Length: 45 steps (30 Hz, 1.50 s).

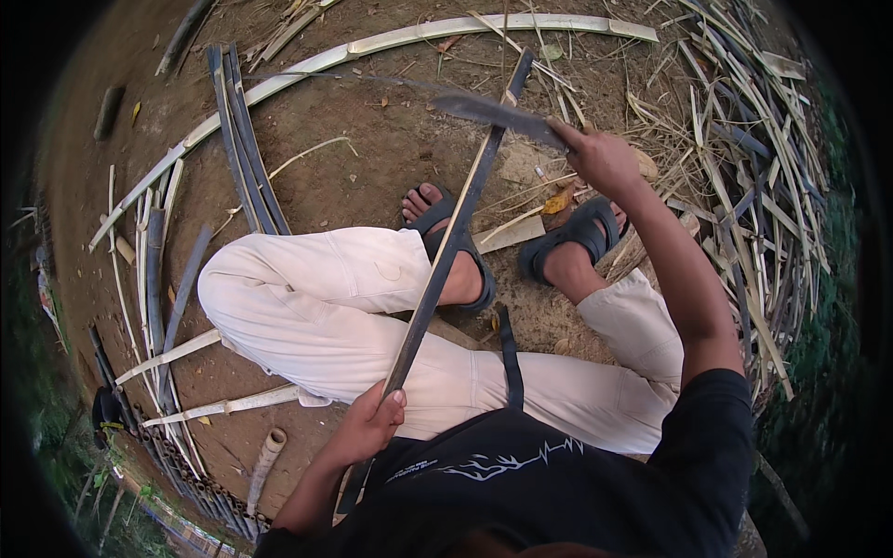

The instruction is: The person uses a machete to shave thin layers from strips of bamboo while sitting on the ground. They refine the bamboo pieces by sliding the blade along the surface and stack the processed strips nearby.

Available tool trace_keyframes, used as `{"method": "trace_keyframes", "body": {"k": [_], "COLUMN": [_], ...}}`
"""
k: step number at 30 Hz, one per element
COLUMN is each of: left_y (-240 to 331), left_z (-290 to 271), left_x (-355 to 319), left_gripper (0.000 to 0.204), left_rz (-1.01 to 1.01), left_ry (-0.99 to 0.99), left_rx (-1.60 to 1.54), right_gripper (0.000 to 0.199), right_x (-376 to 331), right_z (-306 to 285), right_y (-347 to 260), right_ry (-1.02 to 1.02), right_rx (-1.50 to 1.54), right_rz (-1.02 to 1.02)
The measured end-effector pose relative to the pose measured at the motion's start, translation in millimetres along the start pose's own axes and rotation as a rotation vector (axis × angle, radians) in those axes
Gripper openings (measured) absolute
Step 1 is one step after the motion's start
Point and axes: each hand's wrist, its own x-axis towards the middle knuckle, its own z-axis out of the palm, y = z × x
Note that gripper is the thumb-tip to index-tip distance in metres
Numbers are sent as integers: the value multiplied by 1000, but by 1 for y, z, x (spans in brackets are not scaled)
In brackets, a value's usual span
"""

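Observation:
Closed around the near part of a long dark bamboo strip (445,249) is my left hand (370,428), close to my lap. The strip slants away from me, over my leg and between my sandaled feet, with a pale edge along one side. My right hand (600,160) grips a machete (502,118) at the far right; its handle is mostly hidden in my fingers. The machete's broad grey blade points left and crosses the strip near its far end, seemingly touching it. I cannot tell how deep the edge sits.
Split bamboo pieces (249,139) lie on the dirt at the left. A long pale bamboo strip (400,37) arcs across the far ground. At the right is a heap of bamboo slivers (744,186). A short bamboo tube (267,465) lies near left.

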Motion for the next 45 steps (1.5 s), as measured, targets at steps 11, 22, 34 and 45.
{"method": "trace_keyframes", "body": {"k": [11, 22, 34, 45], "left_y": [-19, 0, -7, -11], "left_z": [-2, -3, -25, -24], "left_x": [-4, -1, 0, 8], "left_gripper": [27, 27, 30, 40], "left_rz": [-34, -83, -127, -91], "left_ry": [11, 0, -159, -118], "left_rx": [0, 10, -153, -352], "right_gripper": [61, 53, 42, 70], "right_x": [14, 66, 68, -110], "right_z": [15, 27, 44, 2], "right_y": [13, 54, 83, -67], "right_ry": [-6, -4, 43, 112], "right_rx": [59, 80, 147, 328], "right_rz": [-43, 210, 315, -162]}}
